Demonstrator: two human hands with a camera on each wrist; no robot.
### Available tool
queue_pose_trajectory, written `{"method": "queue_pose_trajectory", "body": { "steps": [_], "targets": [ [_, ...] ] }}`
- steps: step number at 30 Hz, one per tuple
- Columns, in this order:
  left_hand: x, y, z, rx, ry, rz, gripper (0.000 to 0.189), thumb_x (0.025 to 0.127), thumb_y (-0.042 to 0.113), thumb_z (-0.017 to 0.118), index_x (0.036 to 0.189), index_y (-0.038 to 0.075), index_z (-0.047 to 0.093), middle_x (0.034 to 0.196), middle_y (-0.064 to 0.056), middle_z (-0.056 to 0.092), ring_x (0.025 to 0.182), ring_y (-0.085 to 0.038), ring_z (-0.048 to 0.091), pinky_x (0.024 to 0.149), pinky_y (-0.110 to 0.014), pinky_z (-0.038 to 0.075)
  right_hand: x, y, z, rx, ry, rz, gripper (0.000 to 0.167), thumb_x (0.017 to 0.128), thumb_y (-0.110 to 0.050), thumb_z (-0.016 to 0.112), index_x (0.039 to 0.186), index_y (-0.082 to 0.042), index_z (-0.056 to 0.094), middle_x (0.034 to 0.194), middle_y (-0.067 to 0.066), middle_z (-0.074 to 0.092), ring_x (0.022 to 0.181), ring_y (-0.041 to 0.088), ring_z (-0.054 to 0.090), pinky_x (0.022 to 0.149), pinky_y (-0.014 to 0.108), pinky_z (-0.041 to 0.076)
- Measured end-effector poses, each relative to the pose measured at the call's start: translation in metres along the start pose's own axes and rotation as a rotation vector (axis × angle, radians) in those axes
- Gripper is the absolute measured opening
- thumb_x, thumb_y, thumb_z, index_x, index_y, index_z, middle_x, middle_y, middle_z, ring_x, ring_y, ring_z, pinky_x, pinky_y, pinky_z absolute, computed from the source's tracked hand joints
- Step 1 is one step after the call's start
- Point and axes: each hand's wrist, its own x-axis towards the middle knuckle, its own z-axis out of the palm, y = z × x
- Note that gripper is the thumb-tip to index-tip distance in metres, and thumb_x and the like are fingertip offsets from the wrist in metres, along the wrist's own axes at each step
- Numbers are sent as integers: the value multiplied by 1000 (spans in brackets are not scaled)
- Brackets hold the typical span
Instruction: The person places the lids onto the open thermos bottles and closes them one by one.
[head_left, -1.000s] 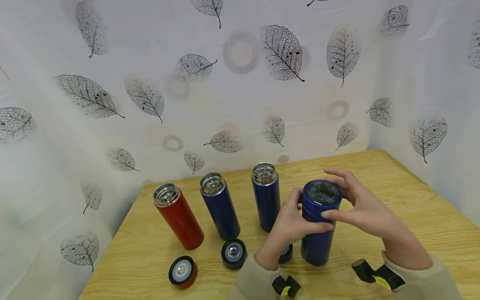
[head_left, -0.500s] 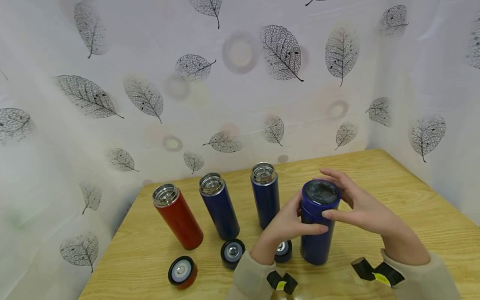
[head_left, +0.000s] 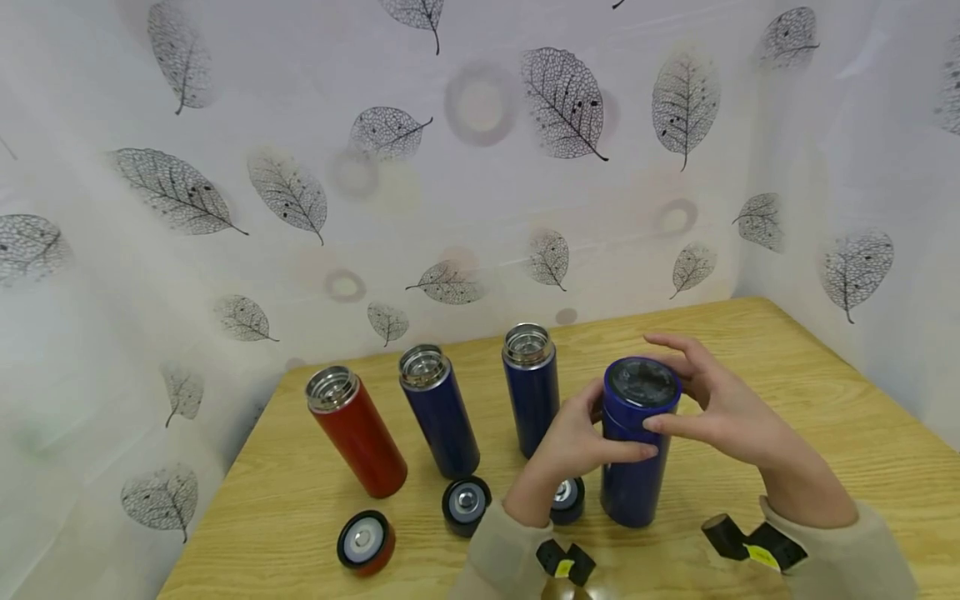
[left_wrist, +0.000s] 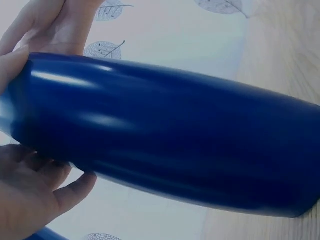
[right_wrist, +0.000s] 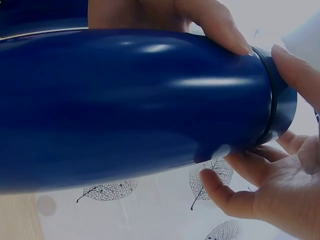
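Bottles (head_left: 633, 492) number four — two hands (head_left: 581, 442) hold one, three lids (head_left: 365, 542) loose.

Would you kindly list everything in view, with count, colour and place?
Table: 1, light wood, lower head view
Leaf-print backdrop: 1, whitish, behind the table
Open bottles: 3, one red, two dark blue, in a row
Capped bottle: 1, blue, rightmost
Loose lids: 3, one red and black, two dark, on the table
Wrist devices: 2, black, one per wrist
Sleeves: 2, beige, both arms
Left hand: 1, bare, holding the capped bottle's body
Right hand: 1, bare, holding its lid
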Motion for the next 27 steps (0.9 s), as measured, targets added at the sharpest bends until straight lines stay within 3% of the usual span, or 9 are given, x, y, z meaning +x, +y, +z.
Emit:
{"method": "queue_pose_trajectory", "body": {
  "steps": [5, 13, 19, 27],
  "targets": [
    [0, -2, 3, 43, 89, -57, 64, 67, 8, 77, 122, 15, 46, 108, 9, 53, 95, -4, 53, 79, -23, 44, 0, 1, 2, -12, 46, 6, 77, 71, 9, 67, 134, -8, 28, 114, 2, 53, 99, 6, 53, 85, 12, 32],
    [-2, 1, 9, 93, 182, -110, 64, 63, 12, 80, 116, 15, 45, 103, 11, 49, 92, -3, 52, 73, -21, 45, 0, -3, 6, -38, 89, 64, 74, 71, 6, 70, 132, -8, 31, 117, 23, 49, 99, 1, 51, 82, 13, 33],
    [-2, 3, 10, 131, 186, -116, 64, 63, 16, 81, 114, 18, 42, 104, 11, 47, 92, -3, 50, 75, -21, 44, 0, -4, 6, -57, 90, 85, 73, 71, 3, 70, 132, -9, 32, 118, 23, 48, 101, -1, 49, 82, 14, 33],
    [-3, 1, 4, 92, 114, -166, 70, 66, 17, 79, 121, 26, 37, 113, 13, 42, 104, -3, 44, 88, -28, 37, 1, -2, 8, -96, 47, 24, 74, 73, 3, 68, 134, -6, 28, 121, 17, 45, 103, 0, 46, 84, 14, 33]
  ]
}}
